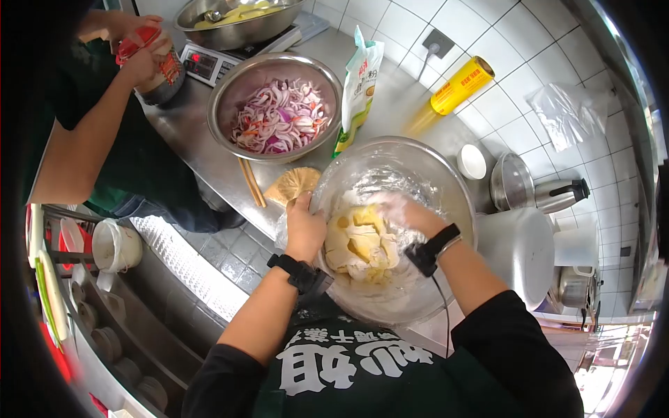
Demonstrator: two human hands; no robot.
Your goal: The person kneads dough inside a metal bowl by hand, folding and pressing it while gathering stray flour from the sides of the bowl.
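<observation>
A large steel mixing bowl [446, 182] sits in front of me, its wall dusted with white powder. Inside it lies a heap of yellowish food [361, 244] under patches of the same powder; whether it is dough or separate pieces I cannot tell. My left hand [305, 228] grips the bowl's left rim. Within the bowl, my right hand [405, 212] is at the heap's right side, its fingers blurred and powdery. Beyond the bowl stands an upright green-and-white bag [359, 90], its top open. Near my left hand is a tan fan-shaped item [293, 184].
Sliced red onions [282, 117] fill another steel bowl [214, 115] on the counter. Behind it are a digital scale [203, 64] and a bowl of yellow slices [240, 14]. A co-worker's hands [139, 59] hold a red-lidded jar [162, 76]. Rightward stand a white cup [472, 161] and pots.
</observation>
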